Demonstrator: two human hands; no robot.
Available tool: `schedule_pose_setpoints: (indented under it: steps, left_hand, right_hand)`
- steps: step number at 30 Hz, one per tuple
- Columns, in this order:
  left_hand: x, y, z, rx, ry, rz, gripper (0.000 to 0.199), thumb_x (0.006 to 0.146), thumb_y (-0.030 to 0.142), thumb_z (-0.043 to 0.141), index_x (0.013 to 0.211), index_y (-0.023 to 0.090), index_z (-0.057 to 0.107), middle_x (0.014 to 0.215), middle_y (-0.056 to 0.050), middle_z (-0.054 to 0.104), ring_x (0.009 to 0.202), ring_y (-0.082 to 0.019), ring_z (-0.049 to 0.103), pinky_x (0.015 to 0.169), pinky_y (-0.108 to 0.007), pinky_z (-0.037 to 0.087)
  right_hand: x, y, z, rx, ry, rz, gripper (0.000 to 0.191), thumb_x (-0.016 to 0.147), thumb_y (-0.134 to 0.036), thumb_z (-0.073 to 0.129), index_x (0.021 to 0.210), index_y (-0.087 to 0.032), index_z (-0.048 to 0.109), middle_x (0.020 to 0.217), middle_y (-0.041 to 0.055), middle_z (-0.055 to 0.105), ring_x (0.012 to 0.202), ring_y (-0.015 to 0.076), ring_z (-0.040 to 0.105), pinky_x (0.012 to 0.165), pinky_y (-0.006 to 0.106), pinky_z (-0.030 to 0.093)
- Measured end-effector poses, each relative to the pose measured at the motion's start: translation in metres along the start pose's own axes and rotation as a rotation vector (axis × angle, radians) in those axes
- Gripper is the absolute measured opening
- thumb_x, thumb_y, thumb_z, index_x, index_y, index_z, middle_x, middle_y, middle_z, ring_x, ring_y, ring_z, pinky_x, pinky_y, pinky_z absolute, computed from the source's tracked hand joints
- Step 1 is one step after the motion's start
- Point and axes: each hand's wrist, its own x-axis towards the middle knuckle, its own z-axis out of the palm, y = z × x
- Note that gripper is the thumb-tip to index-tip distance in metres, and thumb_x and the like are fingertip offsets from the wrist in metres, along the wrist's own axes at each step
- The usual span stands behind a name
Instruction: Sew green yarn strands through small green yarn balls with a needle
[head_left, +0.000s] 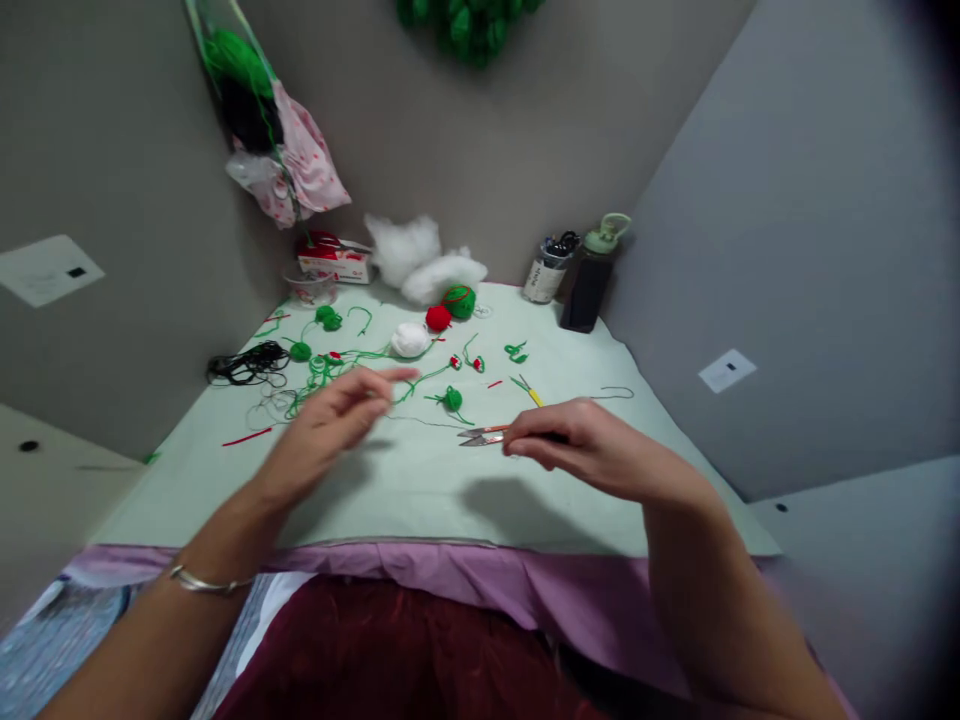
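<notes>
My right hand [574, 440] is closed around a pair of small thread snips [484, 436], whose two blades point left and stand slightly apart. To the left, my left hand [337, 425] is raised over the table with its index finger stretched out and the other fingers curled; whether it pinches a thread is too small to tell. A thin dark thread [424, 421] runs between the hands. Just beyond them lie a small green crocheted piece [452, 399], two small red, white and green pieces [478, 365] and a yellow-handled tool [534, 395].
White [410, 340], red [438, 319] and green yarn balls [460, 301] sit before white stuffing [442, 276]. A black thread tangle [247, 364] lies left. A dark bottle [586, 290] and a pen holder [543, 278] stand back right; a box [337, 264] is back left.
</notes>
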Motion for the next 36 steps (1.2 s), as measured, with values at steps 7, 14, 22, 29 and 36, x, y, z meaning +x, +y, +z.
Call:
schedule_pose_setpoints:
  steps: [7, 14, 22, 29, 36]
  left_hand:
    - [-0.007, -0.012, 0.032, -0.087, -0.552, -0.134, 0.016, 0.094, 0.033, 0.057, 0.092, 0.018, 0.062, 0.097, -0.005, 0.072, 0.069, -0.012, 0.05, 0.065, -0.026, 0.038]
    - [-0.012, -0.041, -0.012, 0.403, -0.332, -0.025, 0.02, 0.096, 0.034, 0.049, 0.09, 0.019, 0.059, 0.084, -0.002, 0.063, 0.075, -0.017, 0.054, 0.072, -0.029, 0.041]
    - [-0.017, -0.055, -0.042, 0.649, -0.329, -0.002, 0.02, 0.099, 0.032, 0.039, 0.09, 0.02, 0.053, 0.078, 0.0, 0.063, 0.07, -0.016, 0.055, 0.07, -0.028, 0.041]
    - [-0.034, -0.051, -0.08, 0.836, -0.235, 0.064, 0.027, 0.101, 0.035, 0.042, 0.089, 0.022, 0.063, 0.101, -0.004, 0.07, 0.077, -0.017, 0.06, 0.072, -0.027, 0.042]
    - [-0.037, 0.0, -0.085, 0.76, 0.224, 0.272, 0.022, 0.095, 0.043, 0.058, 0.092, 0.026, 0.072, 0.133, -0.006, 0.063, 0.095, -0.022, 0.063, 0.076, -0.029, 0.046]
  right_hand:
    - [0.038, -0.019, 0.005, -0.059, -0.082, -0.114, 0.028, 0.102, -0.034, 0.054, 0.089, -0.017, 0.072, 0.071, 0.0003, 0.064, 0.062, 0.0093, 0.051, 0.061, 0.023, 0.039]
    - [0.022, 0.006, -0.074, -0.012, 0.449, 0.03, 0.031, 0.09, -0.051, 0.067, 0.087, -0.022, 0.075, 0.063, 0.0022, 0.058, 0.057, 0.0138, 0.046, 0.05, 0.03, 0.035]
    - [0.044, 0.057, -0.129, 0.04, 0.619, 0.131, 0.028, 0.089, -0.052, 0.071, 0.085, -0.024, 0.074, 0.064, 0.0003, 0.056, 0.053, 0.0098, 0.037, 0.047, 0.03, 0.028]
    - [0.053, 0.108, -0.174, 0.141, 0.742, 0.028, 0.025, 0.089, -0.042, 0.071, 0.078, -0.02, 0.069, 0.05, -0.0067, 0.05, 0.043, 0.0025, 0.031, 0.044, 0.024, 0.021]
    - [0.173, 0.021, -0.07, 0.056, -0.058, -0.007, 0.026, 0.091, -0.036, 0.066, 0.081, -0.012, 0.072, 0.059, -0.0071, 0.056, 0.053, 0.0022, 0.041, 0.049, 0.02, 0.029]
